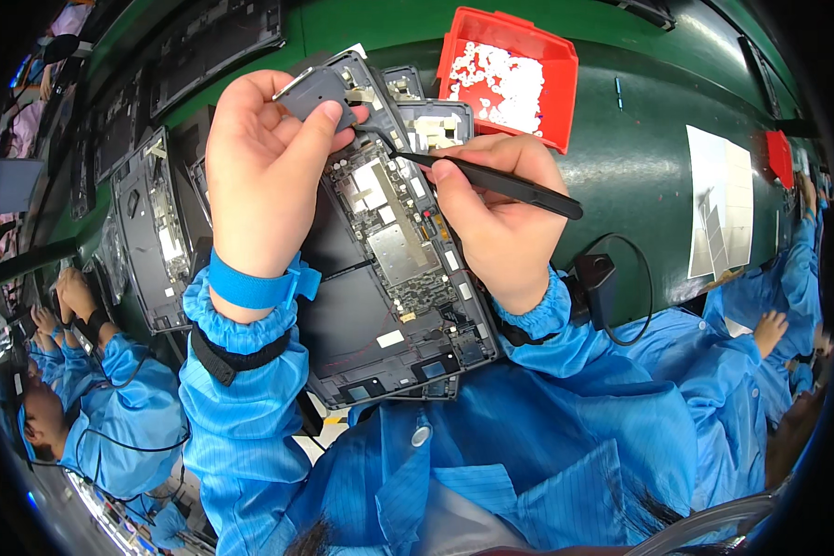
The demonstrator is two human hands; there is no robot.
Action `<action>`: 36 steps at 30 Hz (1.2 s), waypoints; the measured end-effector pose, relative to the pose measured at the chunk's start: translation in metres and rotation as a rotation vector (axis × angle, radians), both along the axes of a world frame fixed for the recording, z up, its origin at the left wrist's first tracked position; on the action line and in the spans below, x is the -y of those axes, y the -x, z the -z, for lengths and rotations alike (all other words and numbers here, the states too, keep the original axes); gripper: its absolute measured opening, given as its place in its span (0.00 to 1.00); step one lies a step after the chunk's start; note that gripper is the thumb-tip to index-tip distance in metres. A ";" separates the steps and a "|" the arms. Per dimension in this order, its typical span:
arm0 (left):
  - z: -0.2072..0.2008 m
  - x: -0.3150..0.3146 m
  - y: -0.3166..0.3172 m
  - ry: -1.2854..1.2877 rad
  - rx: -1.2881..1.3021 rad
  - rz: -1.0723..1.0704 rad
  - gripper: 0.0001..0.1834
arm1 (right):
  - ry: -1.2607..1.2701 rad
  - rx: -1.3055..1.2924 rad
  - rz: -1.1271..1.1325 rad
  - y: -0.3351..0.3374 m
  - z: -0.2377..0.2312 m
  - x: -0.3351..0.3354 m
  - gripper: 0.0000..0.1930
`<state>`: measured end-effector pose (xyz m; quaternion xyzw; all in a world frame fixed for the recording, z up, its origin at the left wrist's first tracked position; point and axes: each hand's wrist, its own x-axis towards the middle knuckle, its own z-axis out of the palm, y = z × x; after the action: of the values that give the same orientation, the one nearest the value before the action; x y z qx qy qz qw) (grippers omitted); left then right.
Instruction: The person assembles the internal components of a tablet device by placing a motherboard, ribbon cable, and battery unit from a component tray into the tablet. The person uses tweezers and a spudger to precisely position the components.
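Observation:
My left hand (264,167), with a blue strap at its wrist, pinches a small dark grey flat piece (317,91) above the top end of an opened tablet housing (343,320). Black tweezers (528,191) are gripped in my right hand (500,218). Their bent tip points left, beside the fingers of my left hand; whether it touches the grey piece I cannot tell. Under my hands, the housing shows a circuit board (403,255) with silver shields and white stickers. It lies tilted on top of other similar housings (435,125).
A red bin (565,107) of small white pieces (500,83) stands behind my right hand. More tablet housings (153,241) lie at the left. A white sheet (718,199) and a black device with a cable (595,274) are at the right. Co-workers in blue sit on both sides.

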<state>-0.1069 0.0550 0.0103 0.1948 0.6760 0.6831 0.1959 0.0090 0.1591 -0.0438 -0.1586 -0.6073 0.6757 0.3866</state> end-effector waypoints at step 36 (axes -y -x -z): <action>0.018 0.003 0.006 0.300 -0.425 -0.074 0.17 | -0.386 -0.088 0.043 0.004 0.002 -0.002 0.10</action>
<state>-0.1132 0.0516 -0.0080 0.2778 0.8025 0.5256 0.0513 0.0053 0.1608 -0.0462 -0.0647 -0.7045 0.5448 0.4502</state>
